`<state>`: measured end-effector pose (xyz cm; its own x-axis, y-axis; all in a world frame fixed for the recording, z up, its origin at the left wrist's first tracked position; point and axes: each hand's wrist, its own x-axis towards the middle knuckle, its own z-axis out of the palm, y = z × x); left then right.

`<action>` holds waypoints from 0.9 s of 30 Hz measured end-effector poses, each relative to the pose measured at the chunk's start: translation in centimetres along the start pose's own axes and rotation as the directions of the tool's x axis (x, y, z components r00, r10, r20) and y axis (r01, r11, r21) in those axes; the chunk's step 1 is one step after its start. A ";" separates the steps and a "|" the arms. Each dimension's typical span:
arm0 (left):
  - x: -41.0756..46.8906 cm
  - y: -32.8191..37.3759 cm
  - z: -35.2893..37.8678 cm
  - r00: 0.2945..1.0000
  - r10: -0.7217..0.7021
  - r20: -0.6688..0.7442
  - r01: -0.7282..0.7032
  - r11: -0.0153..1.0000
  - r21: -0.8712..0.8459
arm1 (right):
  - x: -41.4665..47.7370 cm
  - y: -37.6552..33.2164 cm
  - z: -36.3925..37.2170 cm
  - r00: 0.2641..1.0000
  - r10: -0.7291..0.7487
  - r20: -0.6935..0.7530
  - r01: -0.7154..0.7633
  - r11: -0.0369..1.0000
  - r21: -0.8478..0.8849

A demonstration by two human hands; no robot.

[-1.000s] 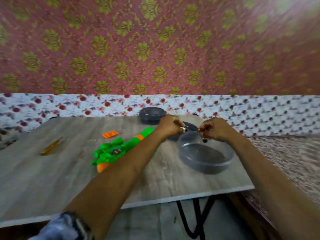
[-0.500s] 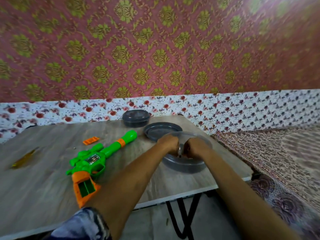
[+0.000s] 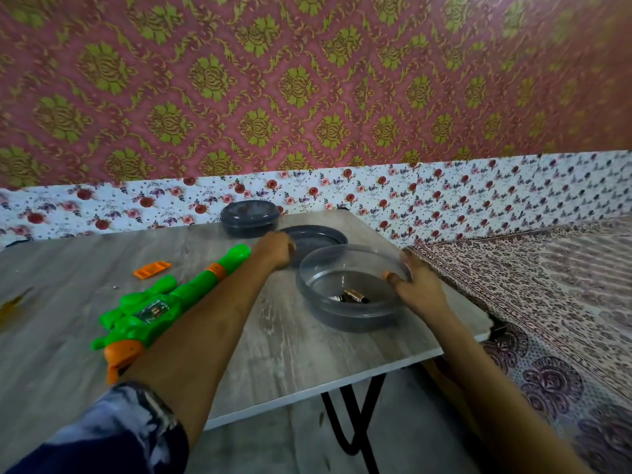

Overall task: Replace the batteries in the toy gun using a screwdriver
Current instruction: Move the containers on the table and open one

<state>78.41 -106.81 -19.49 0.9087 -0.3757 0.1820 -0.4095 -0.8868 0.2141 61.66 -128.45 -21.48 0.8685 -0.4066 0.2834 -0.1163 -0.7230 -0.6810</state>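
Observation:
The green and orange toy gun (image 3: 171,295) lies on the table, its open battery bay facing up, partly under my left forearm. Its orange battery cover (image 3: 152,269) lies apart behind it. A clear grey bowl (image 3: 319,313) holds loose batteries (image 3: 352,295). My right hand (image 3: 415,287) rests against the bowl's right rim with fingers spread and thumb at the rim. My left hand (image 3: 275,249) has its fingers curled on the left edge of the dark round lid (image 3: 318,236) behind the bowl. A yellow screwdriver (image 3: 13,302) lies blurred at the far left.
A second grey container (image 3: 249,218) with its lid on stands at the table's back edge by the wall. The bowl sits near the right corner of the wooden table (image 3: 273,354). A patterned cloth (image 3: 530,302) lies to the right, lower than the tabletop.
Both hands have left the middle of the bowl, where batteries now lie. My left hand moved back to the lid and my right hand moved out to the bowl's right rim.

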 end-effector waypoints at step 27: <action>-4.5 1.7 -6.3 0.918 -0.388 -0.078 -0.107 -0.054 -0.993 | -1.4 0.9 2.6 0.978 0.183 -0.100 -0.090 0.804 0.588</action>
<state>73.09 -104.90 -13.87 0.9871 0.0203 0.1591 -0.1559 0.3550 0.9218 61.59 -127.06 -24.28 0.7800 -0.5860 0.2198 0.1114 -0.2156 -0.9701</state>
